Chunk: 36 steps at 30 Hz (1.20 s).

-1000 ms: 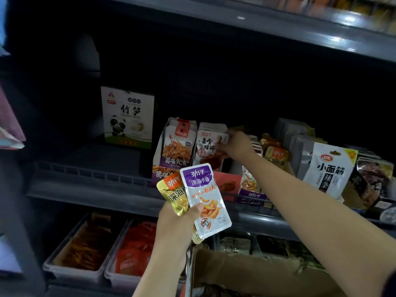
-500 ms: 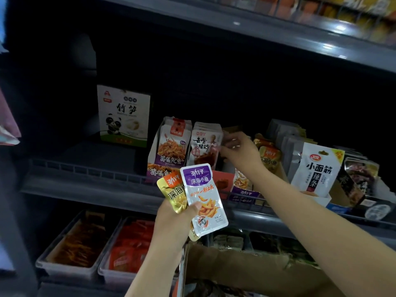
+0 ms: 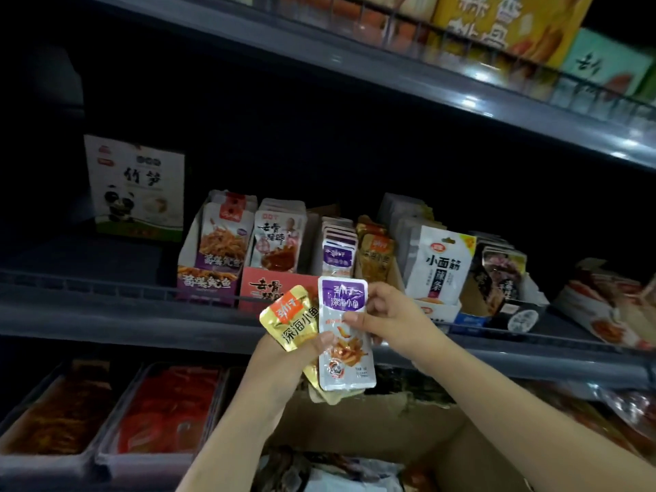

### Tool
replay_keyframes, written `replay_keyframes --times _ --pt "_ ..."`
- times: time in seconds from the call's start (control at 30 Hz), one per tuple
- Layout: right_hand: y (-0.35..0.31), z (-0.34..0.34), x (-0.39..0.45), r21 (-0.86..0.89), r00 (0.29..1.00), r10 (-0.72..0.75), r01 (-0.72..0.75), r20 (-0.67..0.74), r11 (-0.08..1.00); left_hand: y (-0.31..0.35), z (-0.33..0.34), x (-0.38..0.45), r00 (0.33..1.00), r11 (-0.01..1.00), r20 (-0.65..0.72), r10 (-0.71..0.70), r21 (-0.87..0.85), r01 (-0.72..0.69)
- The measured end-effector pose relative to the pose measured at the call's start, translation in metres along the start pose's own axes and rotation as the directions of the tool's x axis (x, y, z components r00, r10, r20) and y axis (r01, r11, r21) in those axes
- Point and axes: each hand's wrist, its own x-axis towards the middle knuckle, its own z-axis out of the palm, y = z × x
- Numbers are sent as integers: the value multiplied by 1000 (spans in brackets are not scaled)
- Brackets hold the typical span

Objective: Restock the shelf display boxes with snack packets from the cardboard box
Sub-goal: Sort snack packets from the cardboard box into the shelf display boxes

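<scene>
Right hand (image 3: 385, 323) back from shelf, now pinching purple-white foil fish packet (image 3: 343, 332) atop fan in my left hand (image 3: 284, 360), which grips it with gold foil packet (image 3: 291, 319). Peel 1 off cleanly, slot behind purple row in display box (image 3: 339, 252). Brown cardboard box (image 3: 383, 435) below.

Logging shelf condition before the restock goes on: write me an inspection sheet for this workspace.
Surface: dark middle shelf, wire front rail.
Job's things: purple packet and yellow packet held in front of the shelf; open cardboard box below; display boxes with a purple packet row.
Clutter: panda carton standing alone at left; trays of red snacks on the lower shelf.
Hands: left hand grips both packets; right hand pinches the purple one.
Cables: nothing seen.
Surroundings: dim; stocked upper shelf.
</scene>
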Motion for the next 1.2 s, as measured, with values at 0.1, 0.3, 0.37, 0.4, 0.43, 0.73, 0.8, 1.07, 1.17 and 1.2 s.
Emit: replay_keyframes --times 0.1,0.3,0.37,0.4,0.43,0.73,0.8,1.07,1.17,1.2 --pt "4 -19 -5 68 993 30 -22 -118 997 -3 13 0 1000 1000 -3 7 -26 -7" --pt "-8 -45 14 178 933 -39 109 -358 978 -3 15 5 989 999 -143 37 -2 -38" --pt "-13 -47 33 160 901 -82 164 -426 973 -3 10 7 984 999 -176 38 2 -38" --pt "-15 -47 45 139 885 -96 177 -456 974 -3 8 7 981 999 -191 38 11 -37" --pt "-17 -44 56 110 872 -107 180 -478 978 -3 5 8 979 999 -201 42 24 -38" --pt "-14 -23 110 -273 993 -68 38 -102 961 -3 -4 12 978 997 -198 72 49 -63" --pt "-10 -25 112 -338 997 -58 34 -60 941 -3 -5 14 978 997 -195 78 42 -71" --pt "6 -29 116 -559 963 -198 63 -183 827 0 -6 18 979 996 -188 81 -9 -84" --pt "6 -27 120 -607 958 -201 38 -203 794 -1 -5 18 981 997 -178 80 1 -81" --pt "7 -26 122 -619 960 -204 41 -194 784 -1 -5 18 981 997 -179 76 1 -77"
